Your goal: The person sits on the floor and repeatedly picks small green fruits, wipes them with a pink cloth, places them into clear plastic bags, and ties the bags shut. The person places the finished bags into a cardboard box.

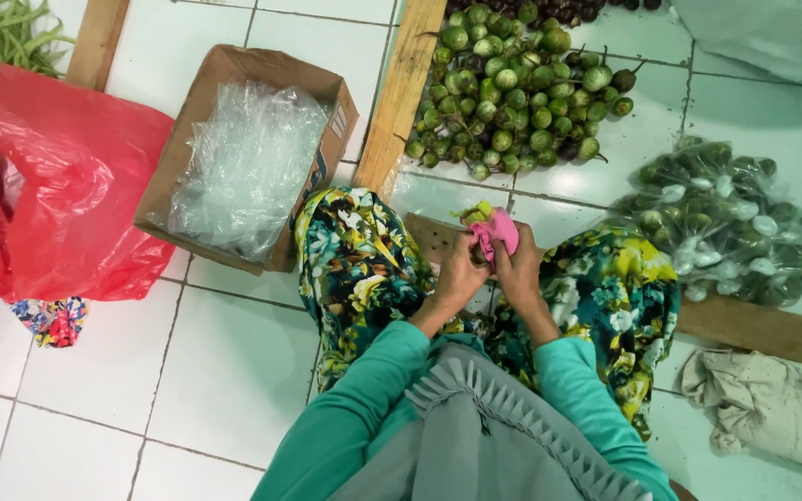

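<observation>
My left hand (459, 274) and my right hand (518, 267) meet in front of my knees, both closed on a small pink cloth bundle (497, 230) with a yellow-green bit at its top. I sit on a white tiled floor (225, 371) in floral trousers and teal sleeves. A pile of small round green eggplants (512, 88) lies just beyond my hands. What the pink bundle holds is hidden by my fingers.
A cardboard box (331, 102) full of clear plastic bags stands at my left. A red plastic bag (67, 204) lies further left. A clear bag of eggplants (726, 223) sits at right, a crumpled cloth (763, 404) below it. Wooden planks (401, 93) border the pile.
</observation>
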